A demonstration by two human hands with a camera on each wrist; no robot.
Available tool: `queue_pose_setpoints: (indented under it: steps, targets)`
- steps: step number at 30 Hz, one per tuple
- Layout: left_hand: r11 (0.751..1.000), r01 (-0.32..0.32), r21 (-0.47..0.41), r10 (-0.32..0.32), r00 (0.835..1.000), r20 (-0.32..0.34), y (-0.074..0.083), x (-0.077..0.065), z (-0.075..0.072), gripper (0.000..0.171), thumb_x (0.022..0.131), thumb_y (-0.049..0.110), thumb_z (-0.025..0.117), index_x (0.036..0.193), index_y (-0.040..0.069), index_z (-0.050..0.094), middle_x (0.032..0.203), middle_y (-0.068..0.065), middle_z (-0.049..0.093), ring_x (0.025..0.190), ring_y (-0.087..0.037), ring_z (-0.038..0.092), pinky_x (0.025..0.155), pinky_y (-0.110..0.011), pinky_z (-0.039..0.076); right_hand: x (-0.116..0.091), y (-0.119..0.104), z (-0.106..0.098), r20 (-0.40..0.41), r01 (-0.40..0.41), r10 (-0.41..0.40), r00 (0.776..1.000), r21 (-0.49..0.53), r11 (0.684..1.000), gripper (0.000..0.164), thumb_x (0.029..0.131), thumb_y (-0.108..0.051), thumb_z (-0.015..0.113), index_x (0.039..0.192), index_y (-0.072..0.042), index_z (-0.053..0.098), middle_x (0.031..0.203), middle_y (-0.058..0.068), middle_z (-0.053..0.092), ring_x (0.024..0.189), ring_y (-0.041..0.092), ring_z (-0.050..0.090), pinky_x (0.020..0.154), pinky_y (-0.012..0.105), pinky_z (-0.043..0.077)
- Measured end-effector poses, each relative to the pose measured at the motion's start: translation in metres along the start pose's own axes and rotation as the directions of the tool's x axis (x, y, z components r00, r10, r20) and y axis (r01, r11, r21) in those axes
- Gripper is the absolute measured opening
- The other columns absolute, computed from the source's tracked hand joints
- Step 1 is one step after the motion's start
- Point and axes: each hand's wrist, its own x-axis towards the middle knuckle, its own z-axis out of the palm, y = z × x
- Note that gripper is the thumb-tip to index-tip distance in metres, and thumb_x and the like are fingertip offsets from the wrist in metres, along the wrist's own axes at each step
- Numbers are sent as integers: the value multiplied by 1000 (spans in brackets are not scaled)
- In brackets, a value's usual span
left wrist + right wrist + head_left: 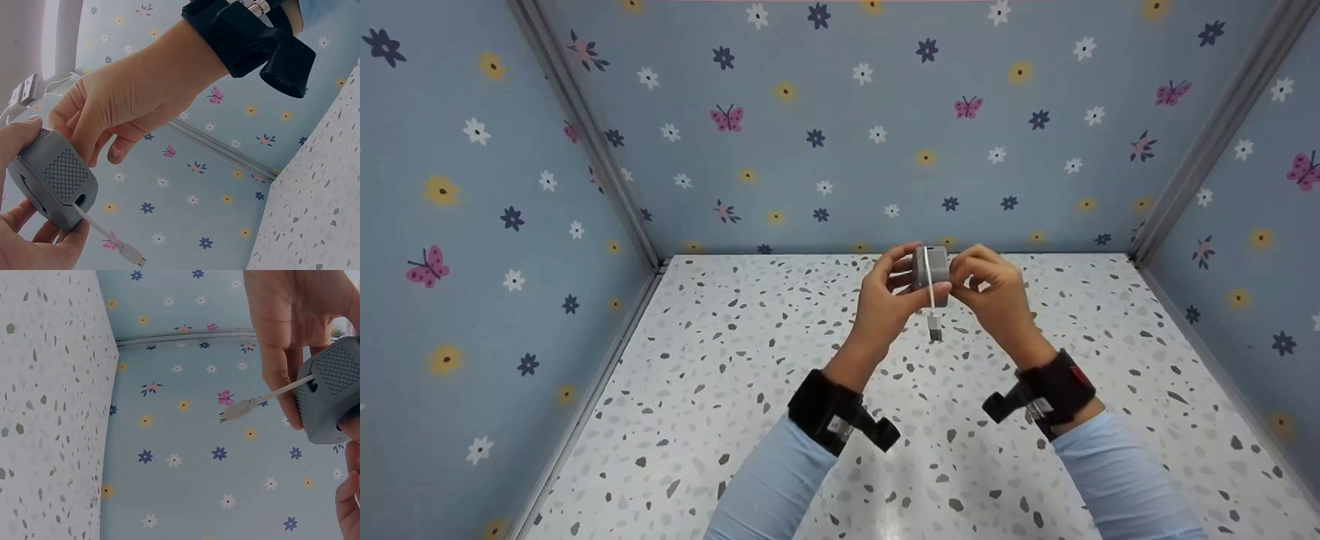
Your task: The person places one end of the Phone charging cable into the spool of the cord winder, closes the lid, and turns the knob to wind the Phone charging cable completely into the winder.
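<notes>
Over the far part of the table, my left hand (885,294) holds a grey cable winder (939,262) with textured faces, thumb on one side and fingers on the other. A white cable (928,274) runs across it under the thumb, ending in a USB plug (934,328) that points back toward me. From a slot in the winder, a shorter cable end with a small plug (239,410) sticks out. My right hand (996,291) is close beside the winder, thumb and forefinger pinching a white cable (53,84) that loops past its fingers; the pinch is partly hidden.
Below the hands lies a white speckled tabletop (735,390). Blue flowered panels stand at the back (840,112) and on both sides, joined by grey metal corner strips (592,142). Each wrist wears a black camera band (1054,386).
</notes>
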Motion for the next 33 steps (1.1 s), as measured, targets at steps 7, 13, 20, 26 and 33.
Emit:
queue_pose_setpoints:
  steps: [7,13,20,26,33]
  targets:
    - [1000,-3,-2,3,1000,7,0,0,0,61,80,12,79,135,12,53,125,-15,55,110,-25,59,96,-32,50,3,1,-5,90,-214,203,975,143,966,14,84,12,65,74,4,61,89,-1,62,82,7,55,63,17,45]
    - [1000,3,10,-3,1000,-1,0,0,1,61,80,12,79,135,10,53,125,-15,56,111,-25,60,97,-31,50,9,-3,-14,277,-650,589,760,356,671,5,97,-9,56,100,-5,56,88,-4,58,79,9,53,63,19,45]
    - [1000,15,3,-15,1000,1,-1,-1,0,62,81,13,78,137,11,52,127,-15,55,113,-26,59,97,-33,50,12,-21,-17,433,-723,611,663,159,672,22,103,-18,45,107,1,54,71,-4,47,59,6,42,57,18,38]
    - [1000,9,4,-9,1000,1,0,0,-1,61,80,13,79,136,14,53,127,-14,54,114,-24,58,97,-32,50,16,-22,-17,408,-705,605,683,154,692,21,99,-10,51,110,7,58,78,-6,54,68,5,47,59,17,41]
    - [1000,19,0,-19,1000,6,-1,0,-1,62,80,14,79,136,14,53,129,-13,53,115,-23,57,98,-33,49,11,-15,-14,255,-581,536,805,152,800,12,88,-5,70,97,1,69,84,-7,68,75,8,58,66,21,45]
